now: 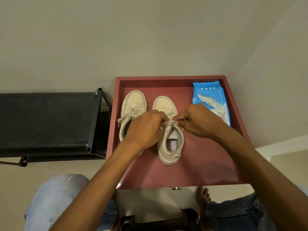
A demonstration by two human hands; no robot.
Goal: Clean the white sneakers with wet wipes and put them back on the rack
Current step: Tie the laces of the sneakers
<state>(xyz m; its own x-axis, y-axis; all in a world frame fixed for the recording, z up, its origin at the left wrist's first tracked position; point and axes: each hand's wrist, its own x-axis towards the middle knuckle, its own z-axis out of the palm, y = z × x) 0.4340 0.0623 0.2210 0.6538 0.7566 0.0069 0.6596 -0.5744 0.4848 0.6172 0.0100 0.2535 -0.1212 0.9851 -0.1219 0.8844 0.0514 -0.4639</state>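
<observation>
Between both hands' fingers (164, 120) lie the right sneaker's laces (171, 122).

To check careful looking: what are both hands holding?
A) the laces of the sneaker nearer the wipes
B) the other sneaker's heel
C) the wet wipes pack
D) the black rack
A: the left hand and right hand pinch the laces of that sneaker; the wipes pack lies apart.

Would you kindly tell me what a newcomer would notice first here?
The left hand and right hand pinch the laces of a sneaker in the middle of the red tray. A second sneaker sits to its left, a blue wipes pack lies in the tray's far right corner.
</observation>
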